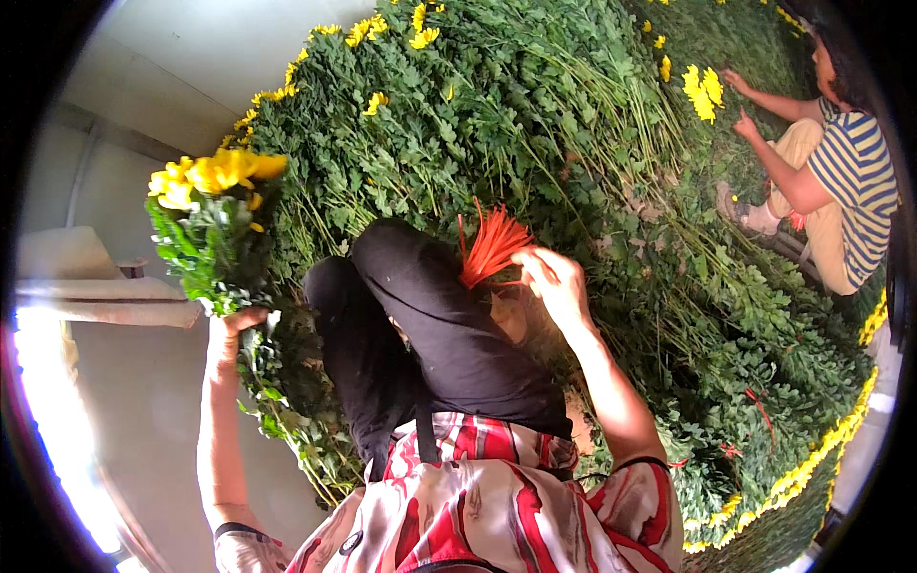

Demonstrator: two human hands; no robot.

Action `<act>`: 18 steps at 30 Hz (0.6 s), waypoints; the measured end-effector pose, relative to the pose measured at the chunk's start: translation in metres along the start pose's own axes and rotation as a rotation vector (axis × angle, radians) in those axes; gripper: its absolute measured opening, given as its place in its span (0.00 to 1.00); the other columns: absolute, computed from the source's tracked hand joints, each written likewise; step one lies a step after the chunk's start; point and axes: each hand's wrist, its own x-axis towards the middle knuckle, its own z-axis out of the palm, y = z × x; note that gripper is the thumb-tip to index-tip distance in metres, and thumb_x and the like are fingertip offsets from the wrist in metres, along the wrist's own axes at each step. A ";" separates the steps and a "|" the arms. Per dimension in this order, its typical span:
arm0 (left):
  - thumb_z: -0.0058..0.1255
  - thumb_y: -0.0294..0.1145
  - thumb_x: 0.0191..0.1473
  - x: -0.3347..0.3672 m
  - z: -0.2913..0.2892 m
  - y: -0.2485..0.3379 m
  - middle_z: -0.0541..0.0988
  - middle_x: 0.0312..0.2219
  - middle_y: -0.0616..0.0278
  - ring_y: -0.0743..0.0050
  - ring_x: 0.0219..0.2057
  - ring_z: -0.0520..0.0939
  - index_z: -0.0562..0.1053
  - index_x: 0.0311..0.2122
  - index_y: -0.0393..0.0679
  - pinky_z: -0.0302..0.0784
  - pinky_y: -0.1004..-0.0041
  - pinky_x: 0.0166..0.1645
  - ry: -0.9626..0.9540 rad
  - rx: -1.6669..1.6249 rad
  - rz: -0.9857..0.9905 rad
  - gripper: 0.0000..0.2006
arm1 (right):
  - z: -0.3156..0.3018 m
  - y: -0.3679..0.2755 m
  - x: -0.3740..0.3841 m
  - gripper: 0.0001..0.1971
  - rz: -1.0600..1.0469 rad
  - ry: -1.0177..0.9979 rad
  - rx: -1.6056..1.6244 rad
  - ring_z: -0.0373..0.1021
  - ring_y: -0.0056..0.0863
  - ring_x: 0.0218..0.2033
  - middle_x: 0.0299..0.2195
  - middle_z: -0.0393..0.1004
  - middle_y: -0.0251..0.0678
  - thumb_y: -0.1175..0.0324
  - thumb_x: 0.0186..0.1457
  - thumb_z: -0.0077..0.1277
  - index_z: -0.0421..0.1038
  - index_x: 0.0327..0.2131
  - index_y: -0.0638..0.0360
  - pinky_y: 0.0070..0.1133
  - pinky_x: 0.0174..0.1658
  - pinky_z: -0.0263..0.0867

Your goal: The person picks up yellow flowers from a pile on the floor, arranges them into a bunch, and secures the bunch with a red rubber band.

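Observation:
My left hand [239,323] is closed around the stems of a bunch of yellow chrysanthemums [218,181], raised at the left with the blooms upward. Green leaves hide part of the fingers, and leafy stems hang below the grip. Beside my right knee a bundle of thin red ties [493,244] fans out. At its right edge my right hand [554,279] pinches a red strand, thumb and fingers close together. My dark-trousered knees [420,277] are bent up between the two hands.
Cut chrysanthemum stems [478,124] lie heaped ahead and to the right. A person in a striped shirt [855,186] sits at the far right, hands near yellow flowers [703,94]. A pale wall [124,181] and padded ledge [105,290] stand left. Yellow blooms [802,477] line the lower right.

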 end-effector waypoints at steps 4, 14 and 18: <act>0.61 0.23 0.31 -0.012 0.022 -0.022 0.79 0.29 0.64 0.72 0.30 0.78 0.74 0.38 0.39 0.75 0.72 0.40 -0.031 -0.025 -0.072 0.21 | 0.045 0.007 0.050 0.22 0.297 -0.137 -0.417 0.66 0.22 0.20 0.18 0.71 0.30 0.43 0.48 0.55 0.78 0.29 0.54 0.22 0.26 0.62; 0.63 0.28 0.24 -0.010 0.030 -0.050 0.80 0.30 0.62 0.67 0.33 0.79 0.76 0.37 0.40 0.75 0.70 0.43 -0.053 -0.073 -0.181 0.25 | 0.064 0.040 0.066 0.26 0.025 0.215 -0.478 0.73 0.32 0.29 0.28 0.76 0.37 0.42 0.43 0.59 0.75 0.35 0.55 0.27 0.32 0.68; 0.63 0.28 0.23 -0.009 0.023 -0.054 0.80 0.30 0.61 0.68 0.33 0.78 0.76 0.37 0.40 0.74 0.70 0.44 -0.077 -0.071 -0.217 0.25 | 0.051 0.039 0.076 0.19 0.186 -0.075 -0.313 0.73 0.21 0.31 0.29 0.79 0.36 0.53 0.47 0.60 0.77 0.31 0.62 0.22 0.36 0.66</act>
